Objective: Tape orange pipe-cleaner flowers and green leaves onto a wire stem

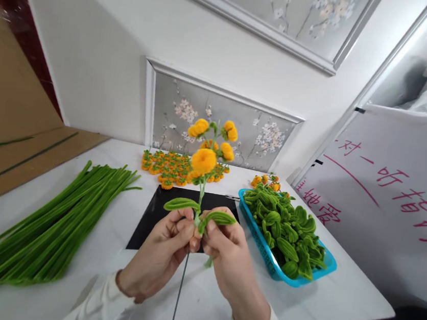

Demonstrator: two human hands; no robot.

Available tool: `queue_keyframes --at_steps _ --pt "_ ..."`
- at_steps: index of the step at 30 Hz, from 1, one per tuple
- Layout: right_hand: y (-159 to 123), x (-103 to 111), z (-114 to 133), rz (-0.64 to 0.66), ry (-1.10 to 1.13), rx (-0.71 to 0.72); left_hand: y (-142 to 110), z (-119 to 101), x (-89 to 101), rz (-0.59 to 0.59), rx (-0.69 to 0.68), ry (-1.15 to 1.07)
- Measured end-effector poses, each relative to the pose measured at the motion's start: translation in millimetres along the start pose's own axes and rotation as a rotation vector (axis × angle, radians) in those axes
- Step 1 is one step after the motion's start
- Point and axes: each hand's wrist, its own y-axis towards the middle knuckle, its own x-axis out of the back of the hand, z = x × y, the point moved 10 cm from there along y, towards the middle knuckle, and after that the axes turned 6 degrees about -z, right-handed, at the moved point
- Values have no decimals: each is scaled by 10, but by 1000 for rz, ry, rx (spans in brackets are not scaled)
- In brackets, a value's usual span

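Note:
Upright in front of me stands a flower stem with several fuzzy orange blooms (203, 161) at its top and a thin dark wire (178, 300) running down below. My left hand (162, 252) is closed on the stem, thumb and fingers pinched just under a green leaf (181, 204) that points left. My right hand (230, 262) pinches the base of a second green leaf (218, 219), which curves out to the right against the stem. The fingertips of both hands nearly meet at the wrapped joint. Behind them lies a black mat (152, 220).
A bundle of green pipe cleaners (55, 229) lies at the left. On the right, a blue basket (264, 253) holds many green leaves (286, 230). Small orange flower heads (174, 168) cover the table's back by the wall, and a few more orange flowers (267, 180) lie behind the basket.

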Motion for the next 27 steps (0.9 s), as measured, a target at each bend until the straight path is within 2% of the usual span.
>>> queue_keyframes --at_steps 6,9,13,17,21,24,27 --pt "-34 88 167 -98 -497 272 -7 21 88 -147 3 7" --pt "-56 54 151 -87 -581 314 -17 46 156 -212 31 11" --pt "-76 7 73 -78 -520 295 -13 17 213 -256 6 17" --pt "-85 52 29 -103 -420 268 26 -1 268 -281 -3 18" --pt "-43 235 72 -121 -132 196 61 26 282 -256 30 -12" --pt "63 272 80 -33 102 68 53 90 270 -234 81 33" --pt "193 162 10 122 170 -89 31 134 252 -224 105 102"
